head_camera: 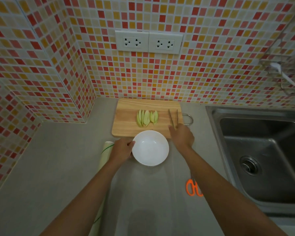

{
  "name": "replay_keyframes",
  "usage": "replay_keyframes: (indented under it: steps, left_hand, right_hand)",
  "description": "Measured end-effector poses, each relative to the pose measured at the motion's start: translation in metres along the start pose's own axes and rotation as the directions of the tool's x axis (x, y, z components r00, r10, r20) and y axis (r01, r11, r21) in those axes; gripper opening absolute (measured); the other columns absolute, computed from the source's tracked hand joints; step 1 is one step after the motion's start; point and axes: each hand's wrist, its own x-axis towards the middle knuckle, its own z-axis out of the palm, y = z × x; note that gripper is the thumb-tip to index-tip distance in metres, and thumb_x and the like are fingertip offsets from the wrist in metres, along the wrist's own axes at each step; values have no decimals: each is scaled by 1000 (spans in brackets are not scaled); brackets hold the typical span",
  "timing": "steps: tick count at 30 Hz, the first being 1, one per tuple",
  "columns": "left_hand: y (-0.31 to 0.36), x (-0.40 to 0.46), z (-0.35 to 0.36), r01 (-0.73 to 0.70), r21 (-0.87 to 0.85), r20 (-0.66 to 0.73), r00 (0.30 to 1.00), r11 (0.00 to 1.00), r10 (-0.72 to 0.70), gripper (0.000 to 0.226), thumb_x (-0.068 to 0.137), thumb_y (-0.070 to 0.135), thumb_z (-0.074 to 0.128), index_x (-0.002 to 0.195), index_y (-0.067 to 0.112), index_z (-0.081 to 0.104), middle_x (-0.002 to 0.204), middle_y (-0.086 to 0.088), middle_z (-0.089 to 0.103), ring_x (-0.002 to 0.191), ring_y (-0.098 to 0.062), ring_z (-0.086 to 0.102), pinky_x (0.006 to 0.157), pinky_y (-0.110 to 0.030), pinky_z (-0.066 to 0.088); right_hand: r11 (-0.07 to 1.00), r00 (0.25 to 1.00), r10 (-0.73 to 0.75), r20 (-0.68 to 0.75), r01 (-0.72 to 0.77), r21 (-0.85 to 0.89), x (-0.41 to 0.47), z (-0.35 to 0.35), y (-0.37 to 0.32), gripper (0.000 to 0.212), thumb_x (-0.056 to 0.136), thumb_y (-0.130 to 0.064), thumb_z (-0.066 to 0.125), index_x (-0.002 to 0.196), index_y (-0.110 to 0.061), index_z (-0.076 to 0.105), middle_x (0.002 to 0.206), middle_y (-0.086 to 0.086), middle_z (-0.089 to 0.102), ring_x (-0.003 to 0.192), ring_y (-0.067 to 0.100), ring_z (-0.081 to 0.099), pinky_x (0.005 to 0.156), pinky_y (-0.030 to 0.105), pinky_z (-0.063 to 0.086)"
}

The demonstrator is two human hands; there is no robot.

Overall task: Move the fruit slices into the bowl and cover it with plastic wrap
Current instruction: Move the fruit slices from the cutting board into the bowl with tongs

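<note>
A person stands at a grey kitchen counter [58, 167] in a corner of red, orange and cream mosaic tile. The left hand [122, 148] grips the near-left rim of a white bowl [150, 148], thumb over the edge, the bowl sitting on the counter just in front of a wooden cutting board [143, 106]. Pale green fruit slices [147, 118] lie fanned in a row at the middle of the board, none yet in the bowl. The right hand [181, 134] rests at the board's near-right corner on the end of a pair of metal tongs [173, 116] that lie along the board's right side; whether the fingers have closed round them cannot be told from here. A roll of plastic wrap [106, 154] lies on the counter just left of the left wrist, partly hidden by the forearm. Orange-handled scissors [193, 187] lie near the right forearm, beside a stainless steel sink [262, 142]. Two white double sockets [148, 41] are set in the wall above the board.
</note>
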Motion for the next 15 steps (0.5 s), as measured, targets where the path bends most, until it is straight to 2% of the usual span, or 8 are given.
replay_keyframes:
  steps: [3,7,9,12,15]
  left_hand:
    - [-4,1,1,12,-3,4,1000,1000,-12,38,98,20,50,63,9,62,51,4,57,47,-11,53,51,-22,40]
    - [-8,1,2,-2,-40,-5,1000,999,2,43,99,23,49,73,-7,66,63,-14,65,57,-22,56,62,-32,44]
    - [-10,0,3,-12,-41,-16,1000,999,11,45,100,25,48,74,-7,65,66,-17,65,61,-24,56,65,-35,47]
    - [-13,-1,5,-3,-65,-32,999,998,1,47,100,26,47,72,-9,63,68,-22,67,63,-29,57,67,-40,50]
    - [-14,-4,6,3,-86,-31,1000,996,-5,49,101,27,47,74,-10,64,71,-24,68,68,-38,63,71,-44,52]
  right_hand:
    - [995,999,22,37,-19,-99,29,-1,-12,45,92,-46,53,114,-7,60,118,14,59,103,31,62,77,35,48]
    - [981,994,55,94,-36,-190,45,7,-18,43,92,-42,54,119,-8,59,126,14,53,109,29,60,84,38,49]
    - [975,992,55,113,-30,-218,47,12,-19,40,93,-37,54,120,-8,58,127,14,53,110,29,60,85,37,49]
    - [972,994,48,98,-24,-236,48,17,-17,26,93,-16,52,116,-8,61,122,12,61,108,28,63,83,34,51]
    - [992,993,72,95,-61,-113,48,15,-17,21,87,-9,56,106,-6,65,112,12,66,103,29,65,78,33,51]
